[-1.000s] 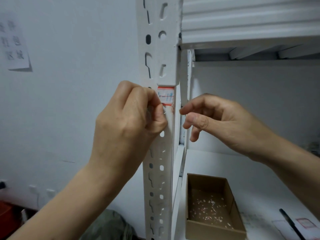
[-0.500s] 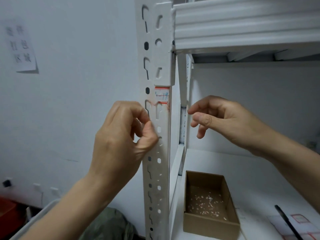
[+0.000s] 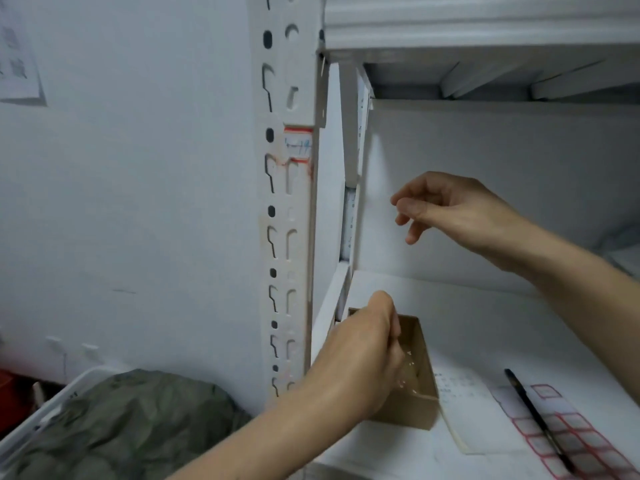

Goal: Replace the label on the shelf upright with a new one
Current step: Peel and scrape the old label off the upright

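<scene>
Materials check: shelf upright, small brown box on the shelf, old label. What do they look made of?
The shelf upright looks like sheet metal painted matte white: punched keyhole slots, folded edge. The brown box looks like uncoated cardboard: kraft colour, thin walls. The old label seems a paper sticker, red-bordered with handwriting; ragged residue below it hints at paper, though it is blurred.

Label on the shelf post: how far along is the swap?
Early. Done: the old label looks ragged along its lower edge, with red smears, and paper scraps lie in the cardboard box. In hand: the left hand dips into that box; whether it holds a scrap, I cannot tell. The right hand hovers empty. Left: most of the old label remains stuck, and the sheet of new labels lies under the pen.
</scene>
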